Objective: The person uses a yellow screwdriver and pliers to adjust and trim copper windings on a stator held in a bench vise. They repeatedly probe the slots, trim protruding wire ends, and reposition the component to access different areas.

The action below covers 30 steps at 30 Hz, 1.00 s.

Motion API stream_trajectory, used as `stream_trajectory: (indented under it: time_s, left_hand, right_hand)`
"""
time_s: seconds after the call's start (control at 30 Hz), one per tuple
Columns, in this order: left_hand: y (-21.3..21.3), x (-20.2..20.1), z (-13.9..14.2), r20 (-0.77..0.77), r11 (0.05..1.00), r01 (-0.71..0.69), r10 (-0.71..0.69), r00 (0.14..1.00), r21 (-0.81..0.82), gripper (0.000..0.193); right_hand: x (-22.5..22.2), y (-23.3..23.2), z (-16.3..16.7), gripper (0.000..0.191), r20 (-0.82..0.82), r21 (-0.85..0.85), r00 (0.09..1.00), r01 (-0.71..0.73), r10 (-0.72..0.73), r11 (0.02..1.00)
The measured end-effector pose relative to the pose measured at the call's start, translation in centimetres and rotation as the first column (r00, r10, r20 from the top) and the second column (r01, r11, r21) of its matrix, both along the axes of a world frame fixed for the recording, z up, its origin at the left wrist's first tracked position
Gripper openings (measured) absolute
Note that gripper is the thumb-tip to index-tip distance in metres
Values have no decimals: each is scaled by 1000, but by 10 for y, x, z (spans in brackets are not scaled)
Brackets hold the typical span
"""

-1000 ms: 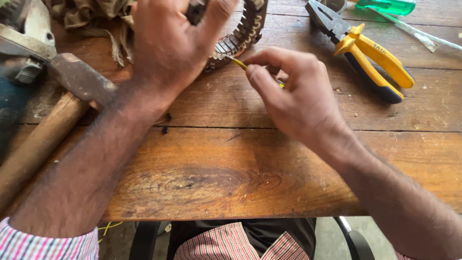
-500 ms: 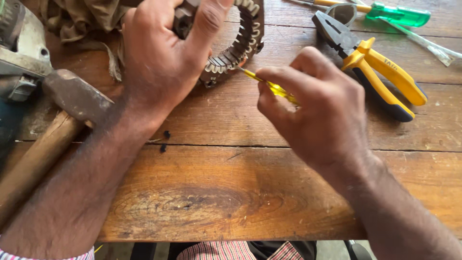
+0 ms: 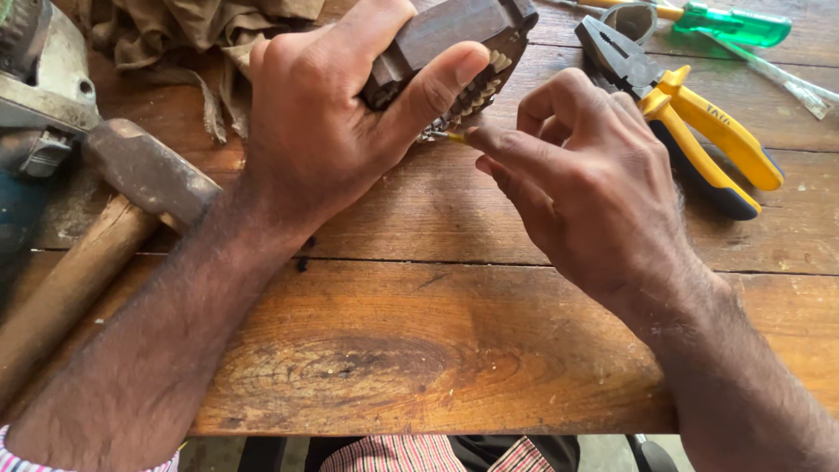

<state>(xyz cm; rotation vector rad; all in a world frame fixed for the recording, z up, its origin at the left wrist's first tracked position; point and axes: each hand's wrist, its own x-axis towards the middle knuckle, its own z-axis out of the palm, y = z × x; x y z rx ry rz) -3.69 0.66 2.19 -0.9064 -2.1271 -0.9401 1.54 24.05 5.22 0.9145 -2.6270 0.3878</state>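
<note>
Left hand [image 3: 328, 122] grips the stator [image 3: 454, 39], a dark slotted metal ring, near the far edge of the desk [image 3: 419, 332]. Fingers wrap over its top and the thumb presses along its near face. The ring stands tilted on edge, toothed slots facing the right hand.

Right hand [image 3: 585, 183] sits just beside it. Thumb and forefinger are pressed together, pinching a thin yellow sliver [image 3: 454, 136]; the other fingers curl in. Only the sliver's tip shows past the fingertips.

Key relation: the stator lies left of and slightly beyond the right fingertips. The sliver's long axis runs roughly level, pointing left at the slots just under the left thumb. The tip is at the slot edge; whether it touches or has entered, cannot tell. The right hand is the working one, the left only steadies.

Around: a hammer [image 3: 131, 192] lies at the left edge, handle running toward the near corner. Yellow-handled pliers [image 3: 699, 131] lie on the right side. A green screwdriver [image 3: 734, 24] is by the far right corner, and a brown rag [image 3: 175, 35] lies far left.
</note>
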Motion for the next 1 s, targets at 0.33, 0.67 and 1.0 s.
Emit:
stream_trajectory:
  time_s: [0.33, 0.67, 1.0]
  left_hand:
    - [1, 1, 4, 56, 1000, 5, -6, 998, 7, 38]
    - [-1, -2, -1, -2, 1000, -15, 15, 1000, -14, 40]
    - [-13, 2, -11, 43, 996, -12, 16, 999, -88, 42]
  right_hand:
    - [1, -5, 4, 22, -112, 11, 993, -37, 38, 999]
    - [2, -7, 7, 19, -130, 38, 991, -39, 44, 999]
    - [5, -4, 2, 24, -226, 54, 970, -82, 92, 995]
